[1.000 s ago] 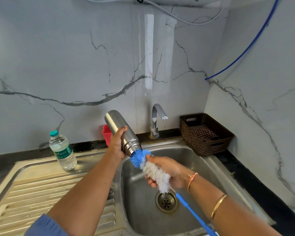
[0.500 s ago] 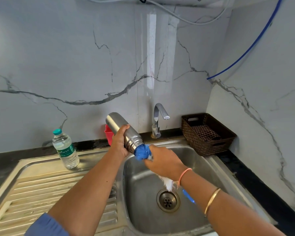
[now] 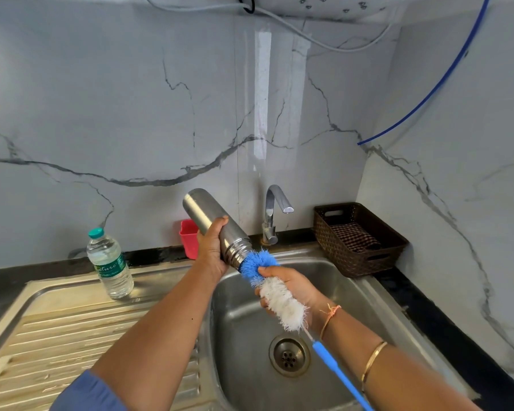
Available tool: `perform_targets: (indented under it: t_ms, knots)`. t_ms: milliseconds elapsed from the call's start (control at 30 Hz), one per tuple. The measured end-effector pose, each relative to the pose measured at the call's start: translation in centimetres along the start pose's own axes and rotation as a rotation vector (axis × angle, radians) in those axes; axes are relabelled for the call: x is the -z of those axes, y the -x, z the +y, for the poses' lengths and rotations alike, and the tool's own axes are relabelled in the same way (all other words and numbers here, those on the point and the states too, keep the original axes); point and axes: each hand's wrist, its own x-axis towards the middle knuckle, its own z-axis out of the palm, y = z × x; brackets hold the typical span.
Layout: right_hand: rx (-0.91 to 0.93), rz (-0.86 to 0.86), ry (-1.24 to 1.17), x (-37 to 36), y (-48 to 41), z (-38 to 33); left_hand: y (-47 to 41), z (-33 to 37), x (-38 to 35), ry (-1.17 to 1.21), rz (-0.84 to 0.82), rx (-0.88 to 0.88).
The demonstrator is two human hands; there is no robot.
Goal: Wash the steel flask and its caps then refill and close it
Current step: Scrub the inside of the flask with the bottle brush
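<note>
The left hand (image 3: 211, 250) reaches in from the lower left with its forearm stretched over the sink's left rim. Its fingers and thumb are curled firmly round the steel flask (image 3: 209, 216), just above the ribbed neck. The flask is tilted, with its base up and to the left towards the wall and its open mouth down and to the right, above the back left corner of the sink basin (image 3: 244, 336). The right hand (image 3: 291, 287) comes in from the lower right with the wrist slightly bent, and wears a thread (image 3: 328, 317) and a thin bangle (image 3: 373, 358). Its fingers are closed round the bristled head of the bottle brush (image 3: 282, 304), holding the white bristles just behind the blue tuft. That tuft sits right at the flask's mouth and touches it; how far the tip reaches inside cannot be told. The brush's blue handle (image 3: 339, 375) runs down and to the right past the drain (image 3: 289, 355) and out of the bottom edge. The tap (image 3: 275, 209) stands close behind the flask's neck, its spout pointing right. A red container (image 3: 189, 237) sits just behind the left hand, against the wall. A water bottle (image 3: 110, 262) stands upright on the drainboard (image 3: 72, 330), well to the left. A brown woven basket (image 3: 339, 256) holding a checked cloth (image 3: 353, 237) sits beside the sink's right rear corner. Below both hands the basin lies open down to the drain.
</note>
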Motion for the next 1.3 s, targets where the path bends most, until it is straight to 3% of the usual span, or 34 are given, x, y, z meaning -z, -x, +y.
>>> perform_targets:
  t_ms: [67,233,333,400,467,700,967,1100,1300]
  knots:
    - [0.017,0.063,0.220,0.0,0.0,-0.4,0.0,0.0,-0.2,-0.007,0.032,-0.061]
    - [0.361,0.486,1.267,-1.5,-0.1,-0.1,-0.1,-0.1,-0.6,0.009,0.126,-0.148]
    - [0.350,0.699,1.857,-2.8,-0.7,1.8,0.0,-0.5,-1.2,0.023,0.190,-0.160]
    - [0.379,0.773,2.064,-3.0,-1.2,2.2,0.1,-1.0,-1.5,0.031,0.226,-0.166]
    - [0.408,0.744,2.024,-2.8,-1.4,1.4,0.0,-1.2,-1.4,0.041,0.257,-0.164]
    - [0.437,0.350,1.538,-0.7,-0.6,-1.1,-0.3,-0.4,0.0,-0.050,0.153,-0.033]
    - [0.169,0.185,0.866,0.7,1.1,-1.6,-1.1,0.1,-0.1,-0.090,0.103,-0.007]
    - [0.188,0.155,0.847,1.9,1.8,-1.3,-2.2,2.4,1.3,-0.012,0.151,0.004]
    - [0.226,0.241,0.951,3.2,2.0,-2.4,-2.3,3.6,2.8,-0.039,0.103,0.024]
